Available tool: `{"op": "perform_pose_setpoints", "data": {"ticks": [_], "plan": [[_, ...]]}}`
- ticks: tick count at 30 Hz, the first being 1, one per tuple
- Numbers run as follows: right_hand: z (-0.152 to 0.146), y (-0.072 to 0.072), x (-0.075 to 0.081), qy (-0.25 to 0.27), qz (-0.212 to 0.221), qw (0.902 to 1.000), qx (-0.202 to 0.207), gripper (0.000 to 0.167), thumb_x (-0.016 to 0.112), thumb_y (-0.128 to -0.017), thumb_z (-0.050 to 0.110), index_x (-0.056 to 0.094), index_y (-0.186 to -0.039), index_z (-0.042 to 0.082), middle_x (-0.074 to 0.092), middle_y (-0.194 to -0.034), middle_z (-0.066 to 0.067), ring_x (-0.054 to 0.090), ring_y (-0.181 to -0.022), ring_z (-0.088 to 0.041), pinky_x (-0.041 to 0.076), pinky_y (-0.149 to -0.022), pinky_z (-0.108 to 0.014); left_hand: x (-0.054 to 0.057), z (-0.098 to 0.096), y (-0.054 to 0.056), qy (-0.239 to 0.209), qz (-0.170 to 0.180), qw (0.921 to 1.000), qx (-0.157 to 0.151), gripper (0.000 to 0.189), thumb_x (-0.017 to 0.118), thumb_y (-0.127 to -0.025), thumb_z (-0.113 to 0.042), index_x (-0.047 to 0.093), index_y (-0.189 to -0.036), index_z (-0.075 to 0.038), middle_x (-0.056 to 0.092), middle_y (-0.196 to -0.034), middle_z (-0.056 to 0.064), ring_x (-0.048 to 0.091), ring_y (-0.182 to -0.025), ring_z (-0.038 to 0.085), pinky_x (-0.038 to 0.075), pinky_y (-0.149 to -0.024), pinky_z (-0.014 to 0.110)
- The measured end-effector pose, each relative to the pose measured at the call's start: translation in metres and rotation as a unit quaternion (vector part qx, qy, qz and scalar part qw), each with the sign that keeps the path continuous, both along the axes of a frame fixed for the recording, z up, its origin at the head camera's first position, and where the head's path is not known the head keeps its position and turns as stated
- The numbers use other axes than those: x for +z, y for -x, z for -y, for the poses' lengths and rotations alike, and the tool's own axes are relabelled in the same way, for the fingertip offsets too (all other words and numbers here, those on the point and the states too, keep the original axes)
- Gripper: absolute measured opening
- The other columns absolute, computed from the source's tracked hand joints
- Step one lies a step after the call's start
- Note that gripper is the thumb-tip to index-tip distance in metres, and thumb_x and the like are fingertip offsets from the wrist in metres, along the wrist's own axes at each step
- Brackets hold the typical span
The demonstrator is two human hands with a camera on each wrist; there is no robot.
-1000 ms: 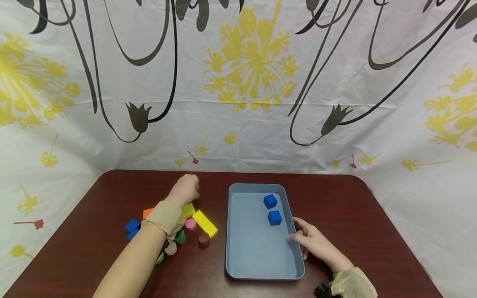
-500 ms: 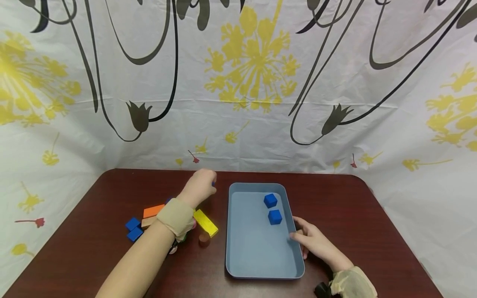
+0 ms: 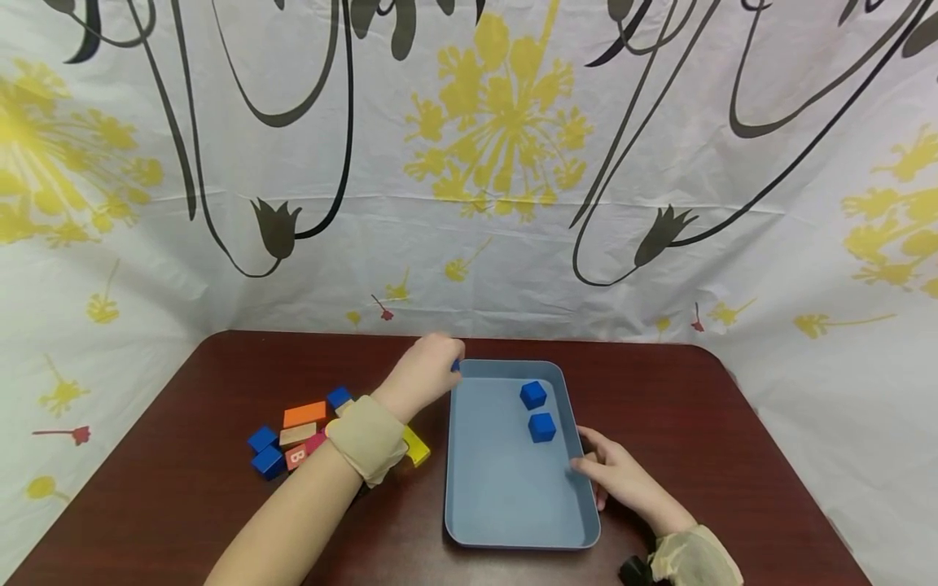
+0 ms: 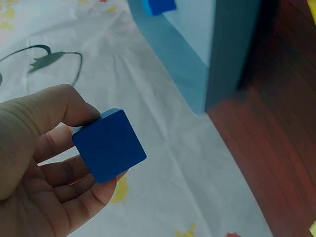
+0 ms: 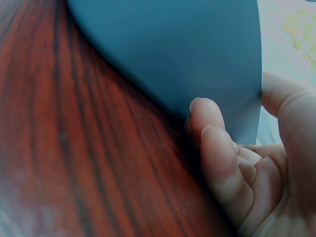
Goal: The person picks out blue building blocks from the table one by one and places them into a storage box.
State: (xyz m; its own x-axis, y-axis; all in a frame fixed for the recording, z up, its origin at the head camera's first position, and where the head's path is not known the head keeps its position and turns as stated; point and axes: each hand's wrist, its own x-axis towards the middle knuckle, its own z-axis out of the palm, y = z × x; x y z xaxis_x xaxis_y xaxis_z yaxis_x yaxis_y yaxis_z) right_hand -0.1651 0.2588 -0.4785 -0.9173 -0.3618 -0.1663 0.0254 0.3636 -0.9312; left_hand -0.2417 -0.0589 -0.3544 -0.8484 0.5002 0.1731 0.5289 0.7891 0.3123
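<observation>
My left hand pinches a blue cube between thumb and fingers, at the far left corner of the blue-grey tray. In the head view the hand mostly covers that cube. Two more blue cubes lie inside the tray, toward its right side. My right hand holds the tray's right wall, thumb over the rim and fingers against the outside. The right wrist view shows those fingertips on the wall's outer face, low by the table.
Left of the tray lies a cluster of blocks: blue cubes, an orange block, a wooden block, a red letter block and a yellow block. My left forearm hides part of it. A patterned curtain hangs behind the table.
My left hand has moved right, from above the block cluster to the tray's far left corner, carrying a blue cube. The right hand and the tray have stayed in place.
</observation>
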Motion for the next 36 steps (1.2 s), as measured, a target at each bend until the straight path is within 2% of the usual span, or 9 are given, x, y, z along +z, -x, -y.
{"op": "perform_pose_setpoints", "data": {"ticks": [6, 10, 14, 25, 31, 36], "plan": [[0.0, 0.0, 0.0, 0.0, 0.0, 1.0, 0.0, 0.069, 0.058, -0.095, 0.013, 0.019, -0.147, -0.009, 0.066, -0.073, -0.016, 0.051, -0.038, -0.016, 0.049, -0.04, -0.038, 0.005, -0.015, -0.01, 0.003, -0.02, 0.9997, -0.016, 0.009, 0.069, -0.084, -0.005, 0.062, -0.08, -0.008, 0.049, -0.072, 0.002, 0.048, -0.067, 0.017, 0.043, -0.059, 0.027], [0.0, 0.0, -0.001, 0.002, -0.002, 1.0, 0.002, 0.069, 0.058, -0.095, 0.013, 0.019, -0.147, -0.01, 0.066, -0.073, -0.017, 0.051, -0.038, -0.016, 0.049, -0.04, -0.038, 0.01, -0.023, -0.019, 0.011, -0.031, 0.9992, -0.025, 0.004, 0.07, -0.086, -0.008, 0.067, -0.087, -0.007, 0.056, -0.076, 0.002, 0.052, -0.073, 0.017, 0.048, -0.066, 0.027], [0.0, 0.0, -0.001, 0.003, -0.004, 1.0, 0.001, 0.068, 0.058, -0.095, 0.012, 0.019, -0.147, -0.01, 0.066, -0.073, -0.016, 0.051, -0.038, -0.015, 0.048, -0.04, -0.037, 0.015, -0.031, -0.027, 0.018, -0.048, 0.998, -0.038, 0.006, 0.069, -0.086, -0.009, 0.071, -0.092, -0.007, 0.061, -0.082, 0.003, 0.055, -0.079, 0.018, 0.05, -0.073, 0.028], [0.0, 0.001, -0.002, 0.005, -0.001, 1.0, -0.001, 0.068, 0.057, -0.095, 0.013, 0.02, -0.148, -0.008, 0.065, -0.072, -0.015, 0.051, -0.038, -0.016, 0.049, -0.04, -0.037, 0.014, -0.053, -0.046, 0.038, -0.066, 0.994, -0.079, 0.013, 0.07, -0.087, -0.012, 0.074, -0.099, -0.008, 0.066, -0.088, 0.002, 0.057, -0.081, 0.016, 0.05, -0.074, 0.023], [0.0, 0.001, -0.003, 0.003, 0.006, 1.0, -0.002, 0.067, 0.057, -0.096, 0.013, 0.021, -0.148, -0.007, 0.065, -0.069, -0.013, 0.052, -0.039, -0.015, 0.049, -0.041, -0.038, 0.008, -0.069, -0.052, 0.052, -0.053, 0.9921, -0.1, 0.003, 0.071, -0.087, -0.013, 0.072, -0.088, -0.01, 0.054, -0.07, -0.002, 0.049, -0.07, 0.013, 0.042, -0.062, 0.02], [0.0, 0.0, -0.002, 0.01, 0.002, 0.9999, 0.004, 0.068, 0.057, -0.096, 0.013, 0.019, -0.148, -0.008, 0.065, -0.07, -0.015, 0.052, -0.038, -0.015, 0.049, -0.04, -0.039, 0.005, -0.08, -0.058, 0.068, -0.054, 0.9888, -0.121, 0.011, 0.071, -0.087, -0.012, 0.066, -0.077, -0.013, 0.042, -0.061, -0.003, 0.043, -0.065, 0.011, 0.035, -0.057, 0.02]]}}
